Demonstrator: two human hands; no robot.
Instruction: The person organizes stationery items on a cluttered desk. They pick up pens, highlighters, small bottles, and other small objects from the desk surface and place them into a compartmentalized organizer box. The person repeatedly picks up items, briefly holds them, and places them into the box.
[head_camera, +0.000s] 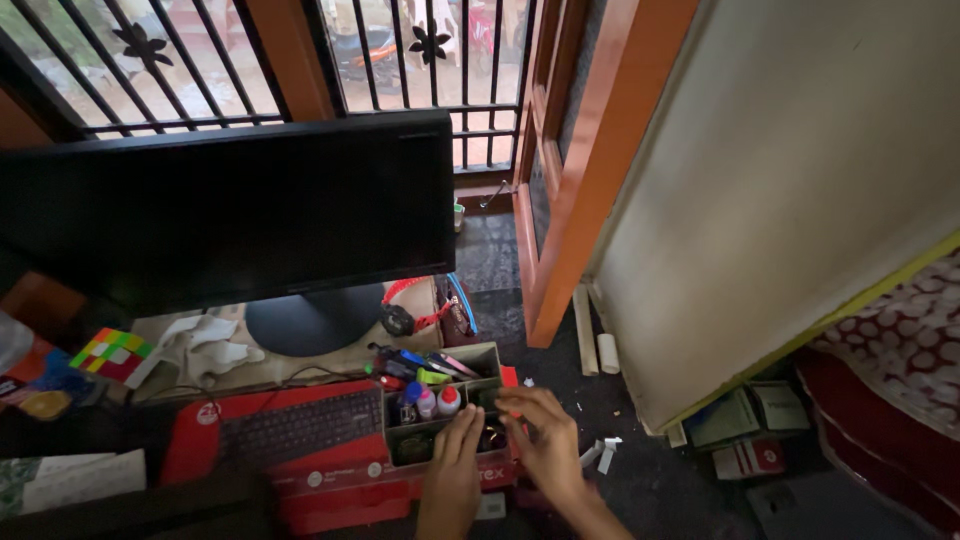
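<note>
I judge I'm sorting: both hands, left hand (450, 470) and right hand (541, 435), fingers apart, reach into the compartmented grey cardboard organiser box (440, 400), next needing a careful pinch.

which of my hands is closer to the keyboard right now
Left. Your left hand sits at the near compartment of the desk organizer, just right of the black keyboard. Your right hand is farther right, at the organizer's right edge.

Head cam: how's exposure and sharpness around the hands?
Head view: daylight through the barred window is bright and washed out; the monitor is near black. The desk is dim. Left hand and right hand at the compartment box are slightly soft; its small contents are hard to tell apart.
</note>
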